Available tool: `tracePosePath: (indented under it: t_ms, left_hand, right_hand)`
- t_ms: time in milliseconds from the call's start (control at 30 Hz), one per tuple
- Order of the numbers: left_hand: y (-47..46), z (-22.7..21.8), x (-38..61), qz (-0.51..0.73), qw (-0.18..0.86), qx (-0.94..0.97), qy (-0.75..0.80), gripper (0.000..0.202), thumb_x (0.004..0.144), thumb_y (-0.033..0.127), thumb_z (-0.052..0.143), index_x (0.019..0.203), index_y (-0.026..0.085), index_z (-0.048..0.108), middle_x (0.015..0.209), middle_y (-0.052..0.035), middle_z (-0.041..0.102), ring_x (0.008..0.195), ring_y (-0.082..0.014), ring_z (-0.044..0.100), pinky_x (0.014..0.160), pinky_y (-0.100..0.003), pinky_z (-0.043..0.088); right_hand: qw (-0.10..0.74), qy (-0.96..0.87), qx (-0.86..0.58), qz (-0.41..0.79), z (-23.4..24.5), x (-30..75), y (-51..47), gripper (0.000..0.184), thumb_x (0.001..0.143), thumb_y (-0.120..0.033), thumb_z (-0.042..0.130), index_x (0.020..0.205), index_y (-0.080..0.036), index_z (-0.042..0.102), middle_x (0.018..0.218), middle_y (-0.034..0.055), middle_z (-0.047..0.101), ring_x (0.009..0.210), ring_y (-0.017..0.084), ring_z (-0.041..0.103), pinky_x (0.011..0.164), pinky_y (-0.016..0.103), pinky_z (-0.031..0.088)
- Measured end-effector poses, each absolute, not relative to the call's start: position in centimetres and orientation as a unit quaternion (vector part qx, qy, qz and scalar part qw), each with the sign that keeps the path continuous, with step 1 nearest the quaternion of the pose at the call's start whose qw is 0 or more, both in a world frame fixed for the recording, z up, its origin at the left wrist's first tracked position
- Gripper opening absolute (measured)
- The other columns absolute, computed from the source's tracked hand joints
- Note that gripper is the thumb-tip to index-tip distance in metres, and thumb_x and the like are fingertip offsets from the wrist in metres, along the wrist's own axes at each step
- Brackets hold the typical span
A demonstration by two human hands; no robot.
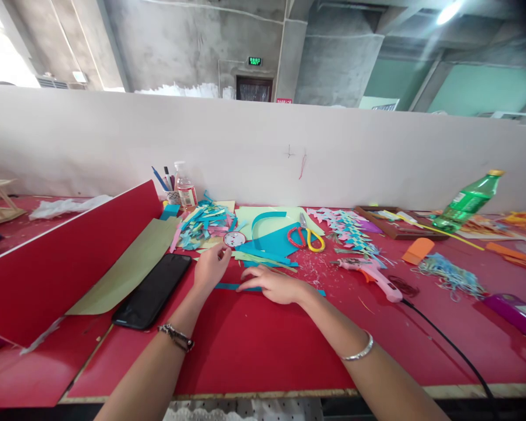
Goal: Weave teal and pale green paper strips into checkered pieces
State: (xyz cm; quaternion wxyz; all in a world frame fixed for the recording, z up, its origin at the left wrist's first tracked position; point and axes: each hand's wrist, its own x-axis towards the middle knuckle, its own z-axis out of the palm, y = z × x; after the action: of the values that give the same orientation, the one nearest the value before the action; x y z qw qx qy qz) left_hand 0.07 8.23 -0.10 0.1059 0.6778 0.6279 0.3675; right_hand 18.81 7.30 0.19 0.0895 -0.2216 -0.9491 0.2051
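My left hand (210, 268) reaches forward over the red table (254, 345), its fingertips pinched at the edge of a small round white disc (234, 238). My right hand (274, 285) lies flat with fingers stretched out, pressing on a narrow blue paper strip (230, 286). Just beyond the hands lie blue paper sheets (274, 241) and a curved blue strip. Scissors with red and yellow handles (305, 237) rest on pale green paper behind them.
A black phone (153, 290) lies left of my left arm on tan paper (129, 266). A pink glue gun (370, 273) with a black cable lies to the right. Cut paper scraps (201, 225), a pen cup, a small bottle (185, 188) and a green bottle (467, 202) stand near the white partition.
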Motion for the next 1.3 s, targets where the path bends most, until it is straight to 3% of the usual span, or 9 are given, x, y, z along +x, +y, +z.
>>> tracePosePath:
  t_ms: [233, 500, 667, 800, 900, 1033, 1167, 1300]
  left_hand:
    - [8.2, -0.2, 0.1, 0.370, 0.102, 0.687, 0.617, 0.023, 0.075, 0.033, 0.036, 0.069, 0.019, 0.054, 0.050, 0.0034, 0.048, 0.046, -0.0094, 0.044, 0.047, -0.019, 0.028]
    - [8.3, -0.3, 0.2, 0.359, 0.097, 0.696, 0.614, 0.023, 0.075, 0.032, 0.036, 0.067, 0.019, 0.053, 0.047, 0.0036, 0.045, 0.046, -0.0101, 0.043, 0.047, -0.020, 0.027]
    - [8.0, -0.1, 0.5, 0.328, 0.111, 0.738, 0.579, 0.026, 0.076, 0.033, 0.035, 0.072, 0.018, 0.055, 0.054, 0.0014, 0.052, 0.049, -0.0108, 0.045, 0.047, -0.020, 0.027]
    - [7.8, -0.1, 0.8, 0.312, 0.096, 0.751, 0.574, 0.026, 0.076, 0.032, 0.035, 0.072, 0.018, 0.056, 0.057, -0.0002, 0.056, 0.050, -0.0113, 0.046, 0.049, -0.020, 0.028]
    - [7.8, -0.2, 0.9, 0.316, 0.098, 0.748, 0.575, 0.026, 0.076, 0.031, 0.035, 0.072, 0.018, 0.056, 0.058, -0.0008, 0.057, 0.050, -0.0118, 0.047, 0.049, -0.021, 0.028]
    - [7.7, -0.1, 1.0, 0.317, 0.110, 0.745, 0.576, 0.025, 0.076, 0.030, 0.036, 0.072, 0.018, 0.057, 0.060, -0.0019, 0.058, 0.053, -0.0123, 0.048, 0.050, -0.021, 0.029]
    - [7.7, -0.1, 1.2, 0.317, 0.120, 0.739, 0.582, 0.024, 0.075, 0.030, 0.037, 0.071, 0.018, 0.058, 0.061, -0.0022, 0.058, 0.055, -0.0127, 0.049, 0.052, -0.021, 0.031]
    - [7.6, -0.2, 1.2, 0.311, 0.124, 0.743, 0.579, 0.025, 0.075, 0.032, 0.037, 0.069, 0.018, 0.057, 0.061, -0.0018, 0.058, 0.055, -0.0126, 0.050, 0.051, -0.020, 0.031]
  right_hand:
    - [0.097, -0.942, -0.241, 0.212, 0.9, 18.4, 6.7, 0.050, 0.068, 0.002, 0.036, 0.108, -0.025, 0.051, 0.111, 0.0017, 0.046, 0.104, 0.014, 0.038, 0.090, 0.030, 0.030]
    - [0.134, -0.923, -0.263, 0.248, 0.9, 18.1, 6.6, 0.041, 0.073, -0.002, 0.036, 0.105, -0.022, 0.052, 0.094, 0.0040, 0.048, 0.084, 0.011, 0.048, 0.076, 0.023, 0.038]
    - [0.134, -0.922, -0.272, 0.241, 0.8, 18.2, 6.6, 0.040, 0.070, -0.002, 0.038, 0.101, -0.022, 0.053, 0.093, 0.0031, 0.048, 0.079, 0.011, 0.048, 0.070, 0.022, 0.039]
    - [0.130, -0.927, -0.278, 0.217, 0.8, 18.3, 6.6, 0.038, 0.068, -0.002, 0.043, 0.098, -0.022, 0.055, 0.095, 0.0032, 0.048, 0.082, 0.012, 0.048, 0.071, 0.023, 0.038]
    - [0.137, -0.929, -0.269, 0.212, 0.7, 18.3, 6.7, 0.029, 0.070, -0.013, 0.050, 0.097, -0.022, 0.055, 0.094, 0.0037, 0.049, 0.085, 0.014, 0.047, 0.074, 0.025, 0.038]
    - [0.187, -0.915, -0.276, 0.227, -0.2, 17.7, 6.8, 0.021, 0.074, -0.016, 0.049, 0.093, -0.020, 0.057, 0.090, 0.0036, 0.051, 0.086, 0.014, 0.048, 0.077, 0.026, 0.038]
    - [0.242, -0.900, -0.287, 0.221, -0.9, 16.8, 6.7, 0.029, 0.074, -0.005, 0.043, 0.095, -0.020, 0.056, 0.097, 0.0043, 0.051, 0.097, 0.015, 0.045, 0.085, 0.029, 0.035]
    - [0.234, -0.908, -0.265, 0.224, -0.6, 16.3, 6.3, 0.046, 0.069, 0.004, 0.037, 0.104, -0.022, 0.051, 0.105, 0.0042, 0.050, 0.102, 0.015, 0.042, 0.087, 0.029, 0.033]
